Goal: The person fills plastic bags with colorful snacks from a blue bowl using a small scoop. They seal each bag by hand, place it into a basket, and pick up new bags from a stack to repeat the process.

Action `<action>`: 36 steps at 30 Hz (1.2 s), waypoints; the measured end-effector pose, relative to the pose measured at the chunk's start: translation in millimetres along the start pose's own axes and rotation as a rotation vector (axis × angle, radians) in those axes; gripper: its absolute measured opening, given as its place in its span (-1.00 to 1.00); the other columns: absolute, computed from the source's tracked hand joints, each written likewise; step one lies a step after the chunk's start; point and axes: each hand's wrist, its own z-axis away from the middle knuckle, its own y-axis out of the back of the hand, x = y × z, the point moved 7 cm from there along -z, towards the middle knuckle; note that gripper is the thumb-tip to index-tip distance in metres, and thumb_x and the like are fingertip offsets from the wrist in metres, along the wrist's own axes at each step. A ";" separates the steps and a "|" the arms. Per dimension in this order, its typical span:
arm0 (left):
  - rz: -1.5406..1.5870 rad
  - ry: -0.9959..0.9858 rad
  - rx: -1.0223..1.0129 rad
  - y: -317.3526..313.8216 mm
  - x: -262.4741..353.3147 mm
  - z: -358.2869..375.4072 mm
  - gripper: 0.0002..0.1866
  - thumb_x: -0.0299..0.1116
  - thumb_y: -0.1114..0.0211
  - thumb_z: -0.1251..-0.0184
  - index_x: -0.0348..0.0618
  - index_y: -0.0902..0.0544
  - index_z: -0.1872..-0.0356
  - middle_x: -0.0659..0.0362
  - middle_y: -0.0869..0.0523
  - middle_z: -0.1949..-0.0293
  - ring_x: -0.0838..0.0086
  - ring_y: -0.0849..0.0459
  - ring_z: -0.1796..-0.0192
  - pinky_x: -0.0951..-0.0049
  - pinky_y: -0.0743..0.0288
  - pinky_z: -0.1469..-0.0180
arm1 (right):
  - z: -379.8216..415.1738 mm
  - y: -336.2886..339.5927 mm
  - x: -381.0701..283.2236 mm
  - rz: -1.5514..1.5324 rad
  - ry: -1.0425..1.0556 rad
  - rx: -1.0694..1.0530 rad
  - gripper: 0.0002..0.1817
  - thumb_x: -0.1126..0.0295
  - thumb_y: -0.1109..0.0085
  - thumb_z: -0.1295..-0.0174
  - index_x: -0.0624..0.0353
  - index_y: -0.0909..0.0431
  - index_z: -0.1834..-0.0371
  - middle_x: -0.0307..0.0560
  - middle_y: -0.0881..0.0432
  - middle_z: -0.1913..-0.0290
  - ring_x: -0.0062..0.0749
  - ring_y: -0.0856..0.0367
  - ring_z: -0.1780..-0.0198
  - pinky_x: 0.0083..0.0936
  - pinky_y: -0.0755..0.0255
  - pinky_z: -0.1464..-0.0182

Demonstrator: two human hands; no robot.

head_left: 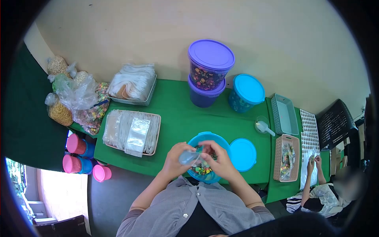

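My left hand and my right hand meet over an open blue tub of small multicoloured pieces at the near edge of the green table. Between them they hold a small clear plastic bag, with the left hand gripping its side and the right hand's fingers at its mouth. What is inside the bag cannot be made out. The tub's blue lid lies flat just to the right of it.
A tray of empty clear bags sits left; another tray behind. Stacked purple tubs, a lidded blue tub, a cup with scoop, baskets. Snack bags far left. Another person's hands work at right.
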 end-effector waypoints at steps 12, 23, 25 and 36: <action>0.942 0.198 0.395 -4.3 -20.9 -2.3 -0.60 -0.33 -0.52 -0.17 -0.19 -0.45 0.14 0.09 -0.66 0.21 0.40 -0.67 0.07 0.35 -0.52 -0.09 | -7.7 -25.9 26.2 0.181 0.251 -0.214 -0.09 0.26 -0.45 -0.06 0.18 -0.15 -0.47 0.13 -0.29 -0.42 0.01 -0.37 -0.36 -0.15 -0.19 -0.42; 1.171 0.318 0.609 26.5 -59.1 -0.9 -0.48 -0.17 -0.40 -0.23 -0.01 -0.32 -0.09 0.16 -0.55 0.11 0.36 -0.59 0.02 0.02 -0.43 -0.27 | 28.0 72.4 149.9 0.471 -0.042 0.600 -0.39 0.32 -0.19 -0.30 0.29 -0.29 -0.39 0.21 -0.47 -0.27 0.04 -0.45 -0.29 -0.26 -0.30 -0.32; 1.359 0.436 0.711 31.9 -77.6 5.0 -0.35 -0.26 -0.35 -0.26 0.09 -0.20 -0.29 0.15 -0.46 -0.04 0.37 -0.55 -0.05 0.02 -0.39 -0.35 | 21.2 71.5 196.3 0.115 -0.364 0.444 -0.61 0.39 -0.11 -0.33 0.34 -0.48 -0.18 0.25 -0.64 -0.02 0.07 -0.61 -0.09 -0.18 -0.43 -0.16; 1.438 0.642 0.821 38.6 -97.9 14.5 -0.19 0.08 -0.16 -0.43 0.06 0.02 -0.53 0.10 -0.41 -0.17 0.20 -0.45 -0.31 -0.03 -0.25 -0.44 | -58.5 72.5 172.1 0.539 -0.240 0.637 -0.49 0.38 -0.06 -0.35 0.28 -0.29 -0.35 0.33 -0.45 -0.23 0.14 -0.46 -0.24 -0.16 -0.34 -0.26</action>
